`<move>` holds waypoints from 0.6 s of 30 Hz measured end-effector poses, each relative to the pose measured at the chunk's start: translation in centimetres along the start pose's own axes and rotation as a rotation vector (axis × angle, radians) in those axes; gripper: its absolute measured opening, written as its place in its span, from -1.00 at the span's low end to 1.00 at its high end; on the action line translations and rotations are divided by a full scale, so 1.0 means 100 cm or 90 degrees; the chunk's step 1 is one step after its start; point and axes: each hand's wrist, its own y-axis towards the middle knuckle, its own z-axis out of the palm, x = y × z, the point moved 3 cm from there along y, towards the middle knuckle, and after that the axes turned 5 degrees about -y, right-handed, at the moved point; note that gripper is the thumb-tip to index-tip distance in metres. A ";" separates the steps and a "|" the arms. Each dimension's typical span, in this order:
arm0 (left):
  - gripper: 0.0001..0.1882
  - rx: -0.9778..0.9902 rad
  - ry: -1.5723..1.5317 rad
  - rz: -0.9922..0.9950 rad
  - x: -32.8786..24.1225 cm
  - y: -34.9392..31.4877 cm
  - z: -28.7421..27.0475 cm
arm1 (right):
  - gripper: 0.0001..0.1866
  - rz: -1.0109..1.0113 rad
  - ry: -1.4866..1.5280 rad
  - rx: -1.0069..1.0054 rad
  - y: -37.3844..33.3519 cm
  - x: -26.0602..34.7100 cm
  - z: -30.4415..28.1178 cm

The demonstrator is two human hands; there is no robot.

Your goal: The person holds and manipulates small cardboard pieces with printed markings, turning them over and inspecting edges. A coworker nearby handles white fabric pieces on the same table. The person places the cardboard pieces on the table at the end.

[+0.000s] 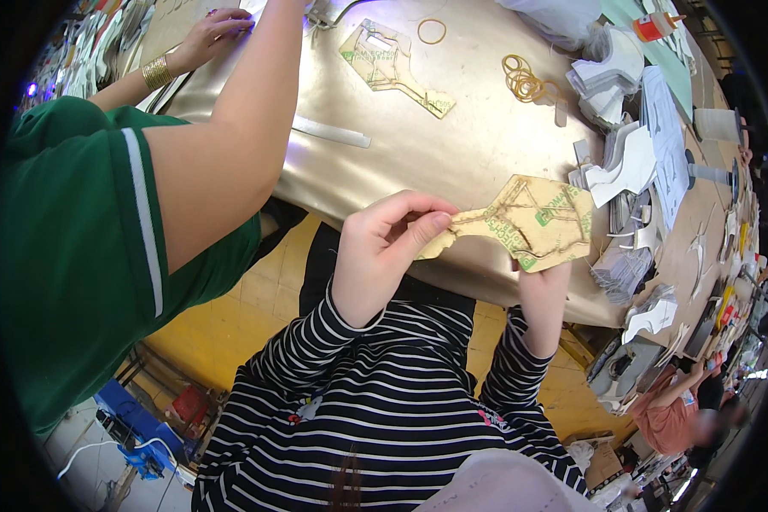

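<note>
In front of me I hold up a flat, pale yellow board template (533, 224) with a wide angular end, a narrow neck, brownish slots and green print. My left hand (392, 235) pinches its narrow end between thumb and fingers. Behind the wide end is my right hand (544, 280); mostly the wrist shows, and the board hides its fingers. A second yellow template (386, 61) of similar outline lies flat on the table's far side. Beyond my left hand, a pale narrow strip (333, 132) rests on the shiny gold-brown tabletop (478, 128).
A co-worker's bare arm (256, 119) in a green sleeve reaches across close on the left. Rubber bands (520, 84) lie at the far right. Stacks of white cut pieces (627, 166), a red-and-white glue bottle (654, 27) and thread spools (715, 125) fill the right side.
</note>
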 end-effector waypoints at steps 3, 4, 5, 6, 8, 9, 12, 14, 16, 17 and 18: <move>-0.83 -0.018 0.031 0.023 -0.001 0.003 -0.006 | -0.82 0.209 0.080 0.005 0.007 -0.020 -0.018; -0.83 -0.021 0.034 0.021 -0.001 0.004 -0.007 | -0.78 0.173 0.131 -0.017 0.008 -0.019 -0.023; -0.83 -0.024 0.032 0.022 0.000 0.005 -0.009 | -0.78 0.147 0.147 -0.059 0.010 -0.017 -0.030; -0.83 -0.027 0.033 0.026 0.000 0.006 -0.009 | -0.76 0.143 0.155 -0.102 0.010 -0.014 -0.037; -0.82 -0.034 0.024 0.037 0.002 0.007 -0.012 | -0.72 0.149 0.168 -0.177 0.009 -0.007 -0.044; -0.82 -0.037 0.036 0.041 0.003 0.008 -0.012 | -0.71 0.135 0.171 -0.158 0.008 -0.001 -0.044; -0.82 -0.030 0.085 0.041 0.008 0.011 -0.015 | -0.68 0.117 0.187 -0.103 0.003 0.018 -0.043; -0.82 -0.018 0.154 0.021 0.011 0.015 -0.018 | -0.64 0.113 0.203 -0.035 -0.003 0.028 -0.036; -0.82 0.002 0.146 0.028 0.012 0.020 -0.016 | -0.60 0.150 0.155 0.141 -0.006 0.033 -0.019; -0.82 0.011 0.159 0.007 0.012 0.022 -0.017 | -0.57 0.165 0.131 0.230 -0.008 0.034 -0.010; -0.86 0.039 0.172 -0.034 0.012 0.023 -0.017 | -0.59 0.126 0.048 0.314 -0.008 0.036 0.000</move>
